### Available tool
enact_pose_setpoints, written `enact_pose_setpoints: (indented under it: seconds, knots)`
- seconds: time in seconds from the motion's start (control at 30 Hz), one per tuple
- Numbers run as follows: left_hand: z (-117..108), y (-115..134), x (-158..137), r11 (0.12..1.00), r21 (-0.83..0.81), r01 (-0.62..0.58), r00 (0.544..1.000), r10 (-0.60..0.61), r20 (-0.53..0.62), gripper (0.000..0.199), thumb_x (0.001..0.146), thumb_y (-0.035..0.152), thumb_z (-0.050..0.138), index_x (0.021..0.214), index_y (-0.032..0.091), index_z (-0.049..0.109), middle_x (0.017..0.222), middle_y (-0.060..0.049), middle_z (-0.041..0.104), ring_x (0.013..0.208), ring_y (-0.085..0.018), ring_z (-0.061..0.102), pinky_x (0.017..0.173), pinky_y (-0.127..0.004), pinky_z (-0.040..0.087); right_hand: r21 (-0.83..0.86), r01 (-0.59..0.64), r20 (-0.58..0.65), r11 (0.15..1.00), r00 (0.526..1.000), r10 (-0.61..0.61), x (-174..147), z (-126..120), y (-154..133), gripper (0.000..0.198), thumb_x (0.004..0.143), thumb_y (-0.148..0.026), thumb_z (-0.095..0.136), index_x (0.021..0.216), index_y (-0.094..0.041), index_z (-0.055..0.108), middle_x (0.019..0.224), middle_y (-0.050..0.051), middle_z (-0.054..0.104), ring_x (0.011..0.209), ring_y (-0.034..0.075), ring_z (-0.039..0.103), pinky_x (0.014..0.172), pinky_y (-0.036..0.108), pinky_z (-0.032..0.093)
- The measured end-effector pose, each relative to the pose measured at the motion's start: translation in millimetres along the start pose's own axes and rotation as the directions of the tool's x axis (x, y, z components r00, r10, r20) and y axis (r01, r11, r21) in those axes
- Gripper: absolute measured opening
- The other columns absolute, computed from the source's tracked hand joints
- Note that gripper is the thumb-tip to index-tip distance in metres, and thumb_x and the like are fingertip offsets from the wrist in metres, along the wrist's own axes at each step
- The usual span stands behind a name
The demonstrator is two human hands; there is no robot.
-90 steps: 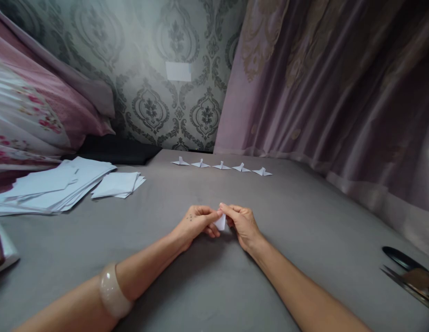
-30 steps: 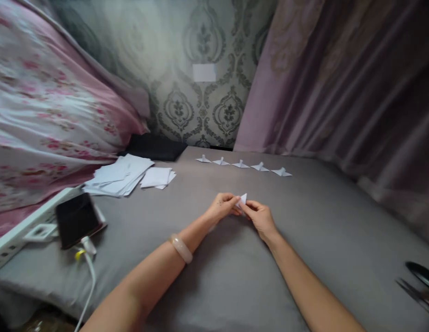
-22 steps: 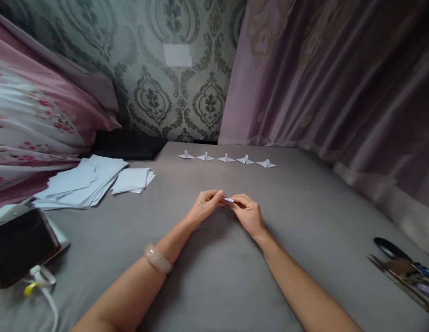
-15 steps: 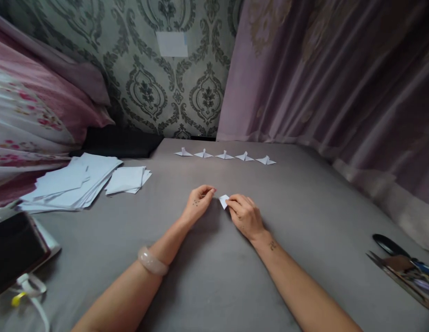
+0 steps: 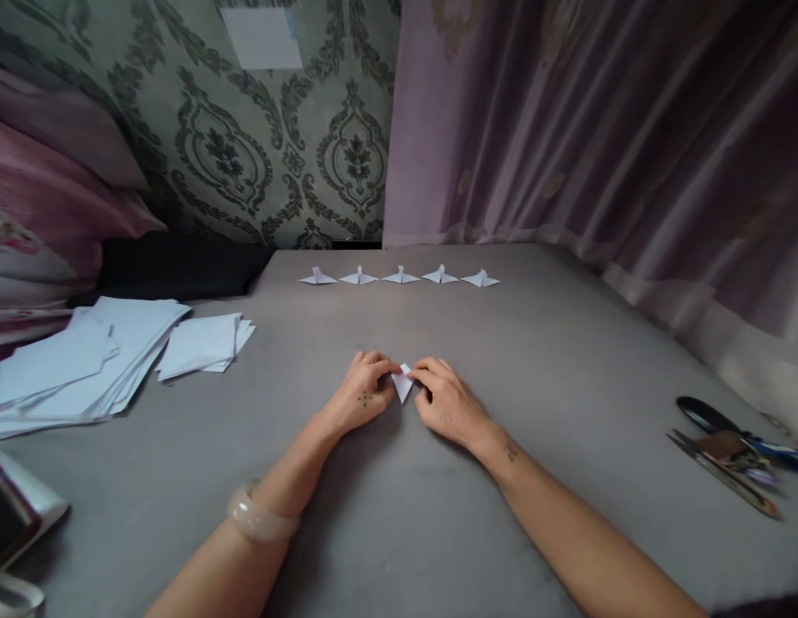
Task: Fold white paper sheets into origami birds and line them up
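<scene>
A small folded piece of white paper [image 5: 402, 386], pointed toward me, lies between my hands at the middle of the grey surface [image 5: 399, 524]. My left hand [image 5: 365, 390] grips its left edge with thumb and fingertips. From the other side, my right hand [image 5: 447, 399] has its fingers curled, and its thumb and index fingertip touch the paper's upper right. Beyond my hands stands a row of several folded paper figures [image 5: 400, 275] with flat pointed sides and an upright middle.
Stacked white paper sheets [image 5: 132, 335] and smaller paper squares [image 5: 199, 343] lie at the left. A dark-screened device [image 5: 9, 515] and a white cable [image 5: 13, 592] are at the lower left. Scissors [image 5: 708, 416] and a pointed tool [image 5: 727, 476] lie at the right, below the curtain [image 5: 502, 129].
My left hand has come onto the paper, which was in my right hand alone. The paper has turned, its point now toward me. The whole view has shifted slightly.
</scene>
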State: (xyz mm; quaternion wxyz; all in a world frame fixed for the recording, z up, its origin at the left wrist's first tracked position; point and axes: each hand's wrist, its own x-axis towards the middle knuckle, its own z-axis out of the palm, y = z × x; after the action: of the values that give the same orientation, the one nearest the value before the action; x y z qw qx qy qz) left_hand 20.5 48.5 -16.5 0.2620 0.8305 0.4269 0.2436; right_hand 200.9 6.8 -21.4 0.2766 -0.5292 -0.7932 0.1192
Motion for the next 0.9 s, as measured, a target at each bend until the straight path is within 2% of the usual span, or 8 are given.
enact_pose_setpoints:
  seconds: [0.33,0.6,0.9]
  knots:
    - [-8,-7,3,0.996,-0.063,0.059,0.994,-0.053,0.095,0.027,0.075,0.016,0.053,0.097,0.021,0.067,0.096,-0.005,0.060,0.091,-0.021,0.049,0.084,-0.034,0.040,0.125,-0.085,-0.013,0.988,0.996,0.087,4,-4,1,0.023,0.078,-0.013,0.055,0.097,-0.019,0.067,0.099,0.007,0.061,0.095,0.019,0.055,0.088,0.032,0.045]
    - [-6,-6,6,0.993,-0.073,0.089,0.995,-0.085,0.061,0.018,0.084,0.027,0.053,0.091,0.020,0.068,0.091,-0.006,0.061,0.091,-0.021,0.051,0.085,-0.035,0.039,0.209,-0.122,-0.030,0.970,0.991,0.131,8,0,5,0.019,0.087,-0.018,0.049,0.088,-0.019,0.068,0.093,0.006,0.061,0.090,0.016,0.057,0.085,0.029,0.045]
    - [4,-9,10,0.987,-0.038,0.155,0.986,-0.157,-0.046,0.016,0.084,0.027,0.054,0.084,0.018,0.067,0.091,-0.006,0.060,0.090,-0.021,0.051,0.086,-0.038,0.039,0.201,-0.193,-0.052,0.960,0.977,0.207,12,6,7,0.015,0.087,-0.018,0.050,0.077,-0.017,0.062,0.088,0.004,0.059,0.081,0.014,0.057,0.077,0.026,0.046]
